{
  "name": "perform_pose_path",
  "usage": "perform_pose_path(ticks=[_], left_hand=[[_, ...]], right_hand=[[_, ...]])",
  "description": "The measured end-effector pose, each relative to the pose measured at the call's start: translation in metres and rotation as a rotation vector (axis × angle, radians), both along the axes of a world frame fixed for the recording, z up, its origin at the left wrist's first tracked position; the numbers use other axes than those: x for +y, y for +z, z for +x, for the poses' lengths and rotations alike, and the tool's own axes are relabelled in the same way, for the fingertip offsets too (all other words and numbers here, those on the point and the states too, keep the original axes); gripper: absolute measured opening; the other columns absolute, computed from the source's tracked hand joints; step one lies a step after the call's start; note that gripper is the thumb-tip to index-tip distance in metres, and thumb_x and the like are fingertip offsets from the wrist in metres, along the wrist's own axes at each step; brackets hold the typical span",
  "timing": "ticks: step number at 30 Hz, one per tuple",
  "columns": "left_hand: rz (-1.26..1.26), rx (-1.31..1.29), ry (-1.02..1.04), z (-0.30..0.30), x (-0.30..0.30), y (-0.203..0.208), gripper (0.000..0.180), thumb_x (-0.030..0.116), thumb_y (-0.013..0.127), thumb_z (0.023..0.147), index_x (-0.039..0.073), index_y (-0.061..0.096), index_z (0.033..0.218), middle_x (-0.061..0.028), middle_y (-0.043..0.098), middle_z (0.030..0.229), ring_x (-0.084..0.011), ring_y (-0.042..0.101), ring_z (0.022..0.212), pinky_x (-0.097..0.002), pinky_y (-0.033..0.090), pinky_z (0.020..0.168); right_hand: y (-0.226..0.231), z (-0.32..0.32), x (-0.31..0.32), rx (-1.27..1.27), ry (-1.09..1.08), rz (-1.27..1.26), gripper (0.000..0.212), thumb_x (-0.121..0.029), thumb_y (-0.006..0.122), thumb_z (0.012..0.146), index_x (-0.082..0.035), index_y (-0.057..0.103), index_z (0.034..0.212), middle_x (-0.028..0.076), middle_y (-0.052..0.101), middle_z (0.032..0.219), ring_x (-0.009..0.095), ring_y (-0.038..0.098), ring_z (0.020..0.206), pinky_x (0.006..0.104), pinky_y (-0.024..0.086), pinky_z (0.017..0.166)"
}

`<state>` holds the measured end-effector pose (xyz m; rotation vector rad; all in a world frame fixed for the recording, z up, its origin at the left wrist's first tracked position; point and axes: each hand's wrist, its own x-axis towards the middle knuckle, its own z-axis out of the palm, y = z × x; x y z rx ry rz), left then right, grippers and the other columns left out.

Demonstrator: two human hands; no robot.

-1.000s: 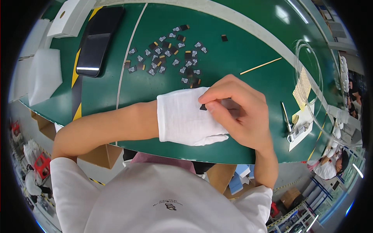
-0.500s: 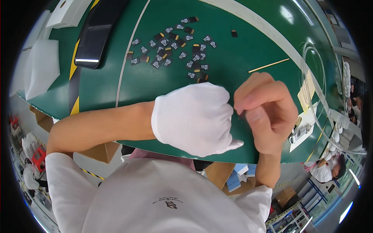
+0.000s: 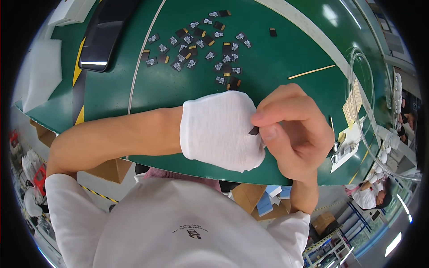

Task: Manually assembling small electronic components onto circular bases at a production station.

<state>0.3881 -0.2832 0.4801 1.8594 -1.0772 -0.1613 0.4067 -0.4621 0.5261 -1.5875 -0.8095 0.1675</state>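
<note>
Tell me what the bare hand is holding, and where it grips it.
The right hand pinches a small black chip by one end, between thumb and forefinger, against the gloved left hand.

A dark rectangular phone with a black glossy screen lies at the upper left of the green worktop, across its yellow-and-black edge stripe. White flat boxes sit just beyond it at the corner. Brown cardboard cartons stand below the worktop's near edge; blue-and-white packages lie on cartons at lower right.
</note>
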Motion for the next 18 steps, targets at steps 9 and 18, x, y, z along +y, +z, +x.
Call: perform_pose_path(ticks=[9,18], left_hand=[[-0.039,-0.112,0.022,-0.0001,-0.0021,-0.0033,0.016,0.01,0.07,0.069,0.009,0.054,0.07,-0.0058,0.054,0.067,-0.0287,0.053,0.06,-0.0375,0.042,0.05],[0.035,-0.123,-0.024,-0.0001,0.0007,-0.0018,0.014,0.009,0.069,0.071,0.01,0.055,0.073,-0.0051,0.054,0.068,-0.0281,0.054,0.06,-0.0379,0.043,0.05]], right_hand=[[-0.0006,0.0003,-0.0009,-0.002,-0.024,-0.015,0.014,0.003,0.063,0.09,0.006,0.065,0.103,0.015,0.066,0.092,0.017,0.058,0.077,0.0268,0.046,0.065],[-0.0024,0.002,-0.0002,-0.013,-0.023,-0.016,0.016,0.005,0.063,0.089,0.007,0.065,0.104,0.016,0.066,0.092,0.016,0.057,0.076,0.0253,0.045,0.064]])
